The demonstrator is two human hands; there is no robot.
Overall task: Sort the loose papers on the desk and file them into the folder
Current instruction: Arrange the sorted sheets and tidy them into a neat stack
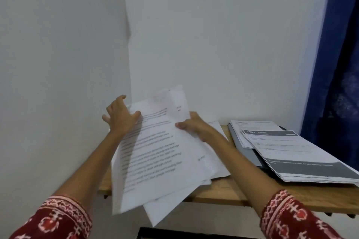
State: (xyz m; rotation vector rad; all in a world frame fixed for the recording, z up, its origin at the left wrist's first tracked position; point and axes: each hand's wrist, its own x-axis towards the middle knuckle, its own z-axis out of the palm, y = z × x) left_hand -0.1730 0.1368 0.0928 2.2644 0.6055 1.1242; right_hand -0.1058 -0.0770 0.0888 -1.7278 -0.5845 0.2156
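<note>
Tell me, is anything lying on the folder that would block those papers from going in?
Yes. Two printed stacks lie on the dark folder at the desk's right end, covering most of it. Both hands, left hand and right hand, hold the loose papers left of it.

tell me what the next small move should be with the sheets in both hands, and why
Probably square them up. The loose papers are fanned and skewed, lower corners hanging past the desk edge. The left hand and right hand grip the top edges, so tapping them even would ease moving them onto the folder.
</note>
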